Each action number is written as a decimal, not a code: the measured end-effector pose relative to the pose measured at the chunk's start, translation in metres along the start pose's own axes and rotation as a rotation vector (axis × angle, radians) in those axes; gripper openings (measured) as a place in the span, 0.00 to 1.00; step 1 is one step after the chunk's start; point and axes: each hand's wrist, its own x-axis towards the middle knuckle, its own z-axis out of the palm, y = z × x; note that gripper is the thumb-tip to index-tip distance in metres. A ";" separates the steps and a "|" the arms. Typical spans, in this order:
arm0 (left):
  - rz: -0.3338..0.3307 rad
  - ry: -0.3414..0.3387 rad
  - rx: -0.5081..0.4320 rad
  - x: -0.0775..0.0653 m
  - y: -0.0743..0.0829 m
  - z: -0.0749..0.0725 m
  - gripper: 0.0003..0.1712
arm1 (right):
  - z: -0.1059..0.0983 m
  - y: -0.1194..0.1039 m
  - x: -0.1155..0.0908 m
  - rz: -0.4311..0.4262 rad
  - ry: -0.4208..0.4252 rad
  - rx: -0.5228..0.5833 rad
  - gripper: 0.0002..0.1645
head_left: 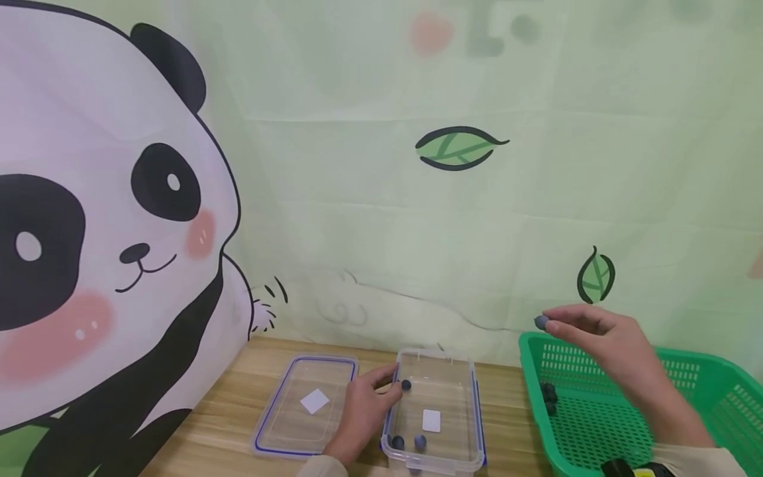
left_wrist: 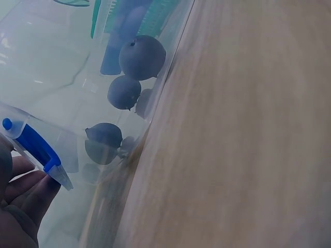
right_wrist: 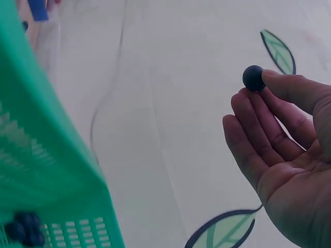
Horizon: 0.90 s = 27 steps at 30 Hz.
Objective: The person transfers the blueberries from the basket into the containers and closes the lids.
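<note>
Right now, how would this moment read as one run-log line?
right hand: pinches dark berry; left hand: touches clear box; box: lid off, berries inside; green basket: more berries

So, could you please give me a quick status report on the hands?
Right hand pinching one blueberry clear of the green basket; left hand touching the container. More blueberries inside both. Lid off; nothing visibly in the way.
</note>
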 end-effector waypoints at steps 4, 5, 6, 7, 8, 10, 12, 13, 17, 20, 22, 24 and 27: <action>-0.002 -0.001 -0.003 0.000 -0.001 0.000 0.23 | 0.012 -0.008 -0.007 0.003 0.004 0.024 0.27; -0.003 -0.001 -0.004 0.000 -0.001 0.000 0.24 | 0.015 -0.009 -0.008 0.001 0.005 0.030 0.26; -0.004 -0.001 -0.005 0.000 -0.002 0.000 0.24 | 0.019 -0.011 -0.010 0.000 0.006 0.037 0.26; -0.004 -0.001 -0.006 0.000 -0.002 0.000 0.24 | 0.022 -0.012 -0.011 -0.004 0.006 0.051 0.25; -0.004 -0.002 -0.007 0.001 -0.002 0.000 0.24 | 0.026 -0.013 -0.013 -0.007 0.004 0.064 0.25; -0.004 -0.001 -0.007 0.001 -0.002 0.001 0.24 | 0.034 -0.014 -0.015 -0.016 0.001 0.088 0.24; -0.004 0.000 -0.005 0.000 -0.002 0.001 0.24 | 0.041 -0.015 -0.016 -0.013 -0.002 0.111 0.23; -0.004 -0.001 -0.006 0.000 -0.002 0.001 0.24 | 0.044 -0.015 -0.017 -0.013 -0.004 0.124 0.23; -0.003 -0.003 -0.003 0.000 0.000 0.002 0.23 | 0.056 -0.016 -0.019 0.012 -0.004 0.160 0.23; -0.001 -0.004 -0.003 -0.001 0.001 0.002 0.23 | 0.067 -0.017 -0.019 0.018 -0.005 0.195 0.22; -0.002 -0.002 -0.002 -0.001 0.002 0.002 0.24 | 0.074 -0.019 -0.019 0.009 -0.009 0.216 0.21; -0.006 -0.001 -0.001 -0.001 0.002 0.001 0.24 | 0.083 -0.020 -0.018 -0.002 -0.018 0.238 0.20; -0.006 -0.002 -0.004 -0.001 0.001 0.000 0.24 | 0.097 -0.022 -0.018 -0.012 -0.027 0.253 0.18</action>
